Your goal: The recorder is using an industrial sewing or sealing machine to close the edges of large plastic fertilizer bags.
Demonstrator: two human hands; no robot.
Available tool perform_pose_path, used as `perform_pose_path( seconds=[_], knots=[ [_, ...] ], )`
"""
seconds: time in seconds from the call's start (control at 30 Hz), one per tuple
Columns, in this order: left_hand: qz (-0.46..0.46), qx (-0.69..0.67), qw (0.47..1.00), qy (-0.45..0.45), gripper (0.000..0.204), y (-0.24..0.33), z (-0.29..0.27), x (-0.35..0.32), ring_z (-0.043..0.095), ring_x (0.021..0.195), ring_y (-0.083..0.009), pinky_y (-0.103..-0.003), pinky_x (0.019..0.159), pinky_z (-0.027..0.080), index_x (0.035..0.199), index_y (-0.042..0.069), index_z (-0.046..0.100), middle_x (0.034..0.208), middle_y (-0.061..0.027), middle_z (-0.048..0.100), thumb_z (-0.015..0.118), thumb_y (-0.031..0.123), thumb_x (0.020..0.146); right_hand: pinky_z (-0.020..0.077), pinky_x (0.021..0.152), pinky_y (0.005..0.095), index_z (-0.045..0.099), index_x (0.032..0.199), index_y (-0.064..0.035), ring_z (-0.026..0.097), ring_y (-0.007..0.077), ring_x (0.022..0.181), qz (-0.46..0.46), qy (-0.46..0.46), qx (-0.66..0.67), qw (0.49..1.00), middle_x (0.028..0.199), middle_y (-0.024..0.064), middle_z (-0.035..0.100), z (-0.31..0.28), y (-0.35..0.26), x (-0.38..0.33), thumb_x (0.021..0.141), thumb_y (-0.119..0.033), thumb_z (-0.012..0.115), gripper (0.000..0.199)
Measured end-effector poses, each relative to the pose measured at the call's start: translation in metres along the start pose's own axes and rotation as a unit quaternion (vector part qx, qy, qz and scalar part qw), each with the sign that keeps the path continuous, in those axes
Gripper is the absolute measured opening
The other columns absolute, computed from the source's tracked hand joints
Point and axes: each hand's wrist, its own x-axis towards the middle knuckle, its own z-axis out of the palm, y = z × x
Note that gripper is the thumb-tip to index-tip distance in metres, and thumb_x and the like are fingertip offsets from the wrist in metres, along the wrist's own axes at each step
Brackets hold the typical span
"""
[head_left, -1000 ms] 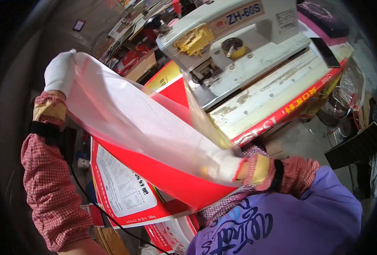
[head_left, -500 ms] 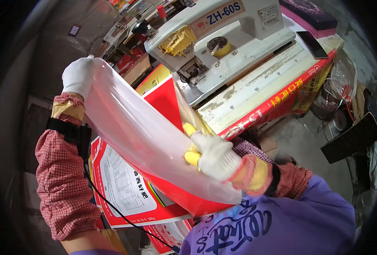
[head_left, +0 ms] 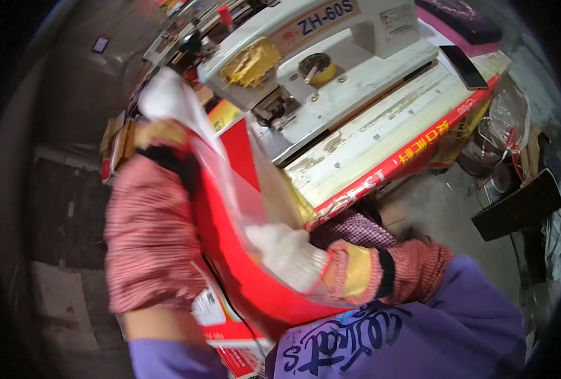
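Note:
A large plastic sack, red on one face and whitish inside, stretches slantwise in front of me. My left hand, in a white glove smeared by motion, is closed at its far upper edge. Lower and to the right, my right hand, in a white glove, lies against the sack's whitish inner side; its fingertips are blurred and partly hidden. Just beyond the sack stands a pale grey sewing machine, its head wrapped in yellow cloth.
The machine's worn bench has a red and yellow printed cover along its front edge. A phone and a dark and pink box lie at its far right. More printed sacks lie below. A clear plastic bag hangs at the right.
My left hand has moved right, bringing the sack's upper edge nearer the machine. My right hand has shifted left and slightly down. The sack is turned, with more of its red face showing.

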Motion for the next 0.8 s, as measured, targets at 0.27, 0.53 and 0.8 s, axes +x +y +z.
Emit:
perform_pose_path(
  seconds=[0.27,0.53,0.8],
  knots=[
    [0.074,-0.119,0.979,-0.146,0.016,0.021,0.129,-0.101,0.061,0.073,-0.0283,-0.039,0.066,0.048,0.092,0.012,0.053,0.078,-0.0082,0.06,0.043,0.013,0.08,0.0444,0.068,0.0459,0.049,0.111,-0.0081,0.057,0.0379,0.075,0.091,-0.039,0.194,0.976,0.085,0.0183,0.059,-0.017,0.063,-0.044,0.078,-0.016,0.045,0.034],
    [0.008,-0.123,0.988,-0.09,0.017,-0.063,0.2,-0.116,0.06,0.076,-0.028,-0.039,0.06,0.048,0.095,0.015,0.054,0.089,-0.0092,0.056,0.042,0.015,0.083,0.0451,0.062,0.032,0.054,0.096,-0.0077,0.057,0.0234,0.071,0.008,-0.056,0.212,0.976,0.074,0.0104,0.056,0.043,0.06,0.024,0.077,-0.006,0.045,0.021],
    [0.144,-0.089,0.985,0.045,0.017,-0.047,0.153,-0.101,0.059,0.064,-0.0201,-0.033,0.049,0.047,0.092,0.016,0.057,0.078,-0.0025,0.052,0.048,0.014,0.079,0.0449,0.07,0.0246,0.055,0.104,-0.0042,0.055,0.013,0.078,0.265,-0.19,0.165,0.931,0.093,0.0051,0.059,-0.081,0.005,0.005,0.08,-0.011,0.052,0.025]
  ],
)
